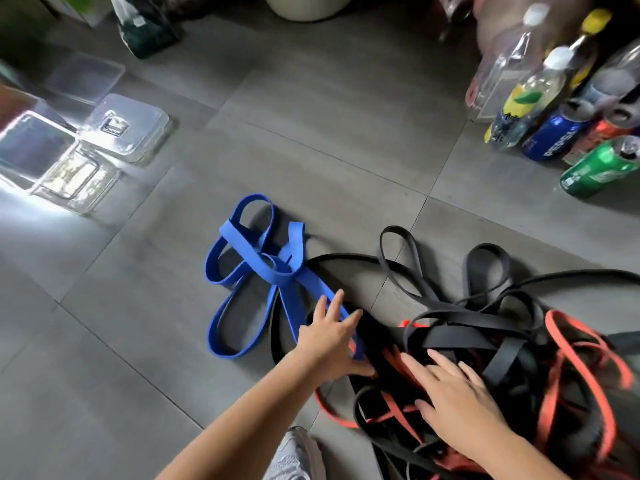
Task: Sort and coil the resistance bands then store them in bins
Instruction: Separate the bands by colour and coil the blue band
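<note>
Bordering open floor [131, 348]: band tangle [485, 336], left hand [329, 342]

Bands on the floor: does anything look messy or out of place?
Yes. The black bands and red bands lie tangled together in one heap, with the blue band running into its edge. None is coiled, and the clear bins sit apart, far left.

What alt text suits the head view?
A person's left hand and right hand spread open over tangled black and red resistance bands on a grey tiled floor. A blue band lies looped to their left, clear plastic bins beyond.
</note>
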Tool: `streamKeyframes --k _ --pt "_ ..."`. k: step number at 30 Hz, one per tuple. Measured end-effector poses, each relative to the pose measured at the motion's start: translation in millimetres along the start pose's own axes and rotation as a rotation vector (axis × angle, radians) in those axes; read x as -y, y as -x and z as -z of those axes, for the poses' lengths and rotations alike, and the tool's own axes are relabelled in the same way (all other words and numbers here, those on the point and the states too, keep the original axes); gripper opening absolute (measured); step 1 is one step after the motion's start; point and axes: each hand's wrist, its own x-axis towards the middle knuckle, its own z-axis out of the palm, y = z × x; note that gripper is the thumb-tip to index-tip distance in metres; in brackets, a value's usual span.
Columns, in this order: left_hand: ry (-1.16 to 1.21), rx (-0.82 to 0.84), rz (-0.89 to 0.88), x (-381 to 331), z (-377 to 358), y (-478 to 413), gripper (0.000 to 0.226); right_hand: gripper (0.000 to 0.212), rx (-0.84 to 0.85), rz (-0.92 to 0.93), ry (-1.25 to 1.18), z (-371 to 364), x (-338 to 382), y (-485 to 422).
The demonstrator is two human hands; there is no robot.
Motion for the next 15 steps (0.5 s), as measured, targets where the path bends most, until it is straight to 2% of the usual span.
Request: streamKeyframes --k 2,4,6,9,11,12,14,15 --pt "-0.102 -0.025 -0.007 1 3 1 0.080 0.069 -0.002 -0.003 -0.002 0 1 0" --pt "-0.108 -0.146 -0.007 11 14 7 0.055 0.070 -0.001 -0.004 -0.006 0 0 1" --pt "-0.108 -0.287 0.051 29 33 19 0.044 0.070 -0.004 -0.003 -0.012 0 -1 1" --pt "-0.149 -0.741 0.081 63 66 45 0.026 0.071 -0.005 0.004 -0.021 -2 -3 2" --pt "-0.093 -1.068 0.055 87 87 56 0.032 0.071 0.005 0.014 -0.011 -3 -3 3" --pt "-0.073 -1.151 0.054 96 95 58 0.038 0.071 0.013 0.013 0.003 -4 -2 2" --pt "-0.148 -1.195 0.063 106 100 59 0.039 0.072 0.021 0.011 0.017 -4 -2 2" --pt "-0.241 -1.112 0.078 109 93 57 0.039 0.072 0.013 0.019 0.008 -4 -2 3"
